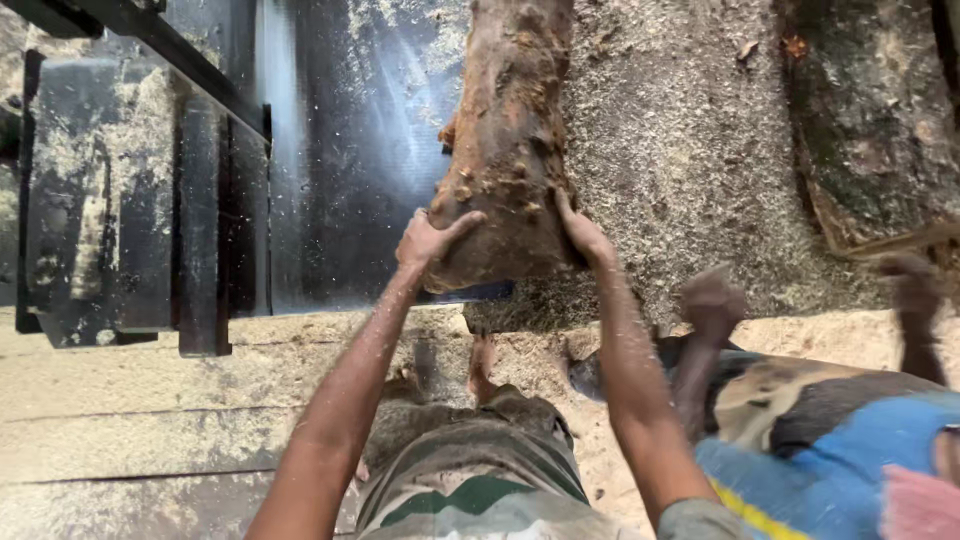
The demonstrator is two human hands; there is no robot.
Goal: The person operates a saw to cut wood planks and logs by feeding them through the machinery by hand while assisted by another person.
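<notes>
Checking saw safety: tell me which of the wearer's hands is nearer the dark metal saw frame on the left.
Left. The left hand grips the log's near end on the side facing the saw frame; the right hand holds the log's far side.

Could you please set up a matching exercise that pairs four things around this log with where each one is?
Things:
1. left hand
2. right hand
3. log
4. co-worker's blue garment

Places:
A. bottom right corner of the view
B. on the log's near right edge
C. stretching away across the sawdust-strewn platform
D. on the log's near left edge

Pairs: 1-D, 2-B, 3-C, 4-A
</notes>
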